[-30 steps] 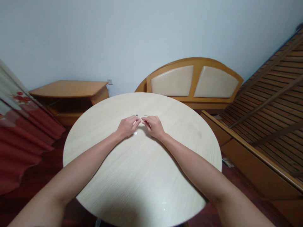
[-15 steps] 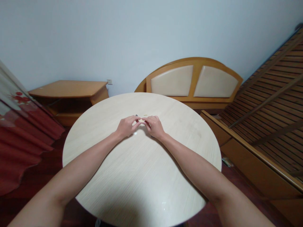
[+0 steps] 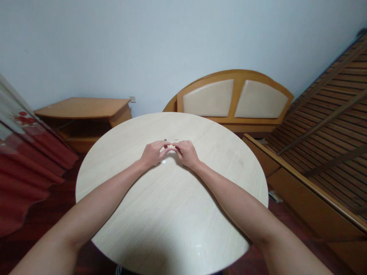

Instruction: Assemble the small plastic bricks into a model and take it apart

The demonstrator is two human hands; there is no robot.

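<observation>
Between the fingertips of both hands is a small cream-coloured piece (image 3: 171,146), too small to make out its kind. My left hand (image 3: 153,152) pinches its left side with thumb and fingers. On the other side my right hand (image 3: 185,152) is closed on it the same way. Both hands are over the middle of a round pale table (image 3: 172,214). Just beyond the fingers lie a small dark bit (image 3: 165,139) and a thin yellowish strip (image 3: 176,139). A small whitish patch (image 3: 163,162) shows beside my left hand.
A wooden cabinet (image 3: 86,107) stands at the back left, near a red and white curtain (image 3: 25,172). Behind the table is a padded headboard (image 3: 209,97). A wooden bed frame (image 3: 301,191) and leaning slats (image 3: 329,103) are on the right.
The cream-coloured piece looks slightly turned between the fingertips. Both hands and arms stay in nearly the same place.
</observation>
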